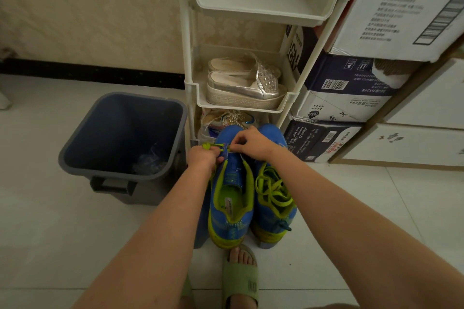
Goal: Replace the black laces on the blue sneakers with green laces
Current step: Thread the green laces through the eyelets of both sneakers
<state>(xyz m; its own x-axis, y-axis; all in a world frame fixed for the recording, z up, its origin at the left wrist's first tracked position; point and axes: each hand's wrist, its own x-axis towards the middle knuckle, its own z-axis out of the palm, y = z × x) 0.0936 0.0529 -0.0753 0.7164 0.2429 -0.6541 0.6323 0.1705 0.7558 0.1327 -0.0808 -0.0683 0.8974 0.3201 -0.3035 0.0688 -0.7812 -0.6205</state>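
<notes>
On the floor point(75, 238) the blue sneakers point(266, 217) sit at three o'clock of the bin point(105, 172), and at the twelve o'clock end of the left shoe point(231, 199) our left hand point(204, 157) and right hand point(251, 143) both pinch the green lace point(213, 146), light and limp, which we judge best held near its tip.

Blue sneakers point(226, 223) together (green laces point(273, 188) loose)

White tiled floor point(50, 233), beige patterned wall point(88, 7), white shelf rack point(251, 11), stacked cardboard boxes point(351, 98).
</notes>
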